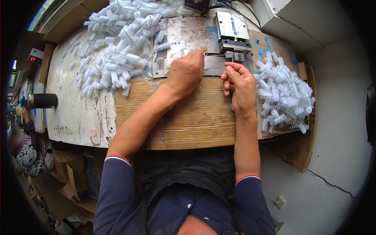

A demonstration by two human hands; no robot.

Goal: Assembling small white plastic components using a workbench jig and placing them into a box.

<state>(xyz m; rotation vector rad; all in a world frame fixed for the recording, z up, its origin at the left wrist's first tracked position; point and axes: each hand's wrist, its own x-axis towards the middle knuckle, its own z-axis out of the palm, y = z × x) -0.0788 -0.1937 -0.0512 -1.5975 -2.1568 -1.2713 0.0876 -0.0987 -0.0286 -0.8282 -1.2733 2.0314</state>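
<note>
My left hand (pixel 187 72) is closed above the metal plate (pixel 184 35), its fingertips by the end of a thin dark metal rod or wire (pixel 215 54). That rod runs right to a small clamp block (pixel 238 57) on the front of the metal fixture (pixel 233 29). A bit of white bristle (pixel 228 55) shows beside the block. My right hand (pixel 241 86) is just below the block, thumb and forefinger pinched together, the other fingers curled. What either hand holds is too small or hidden to make out.
A large heap of white bristle brushes (pixel 117 47) with wire stems covers the back left. A smaller heap of brushes (pixel 288 94) lies on the right beside a cardboard edge (pixel 309 117). A dark cylindrical flask (pixel 43 100) is at the far left; another person (pixel 33 152) shows beyond.
</note>
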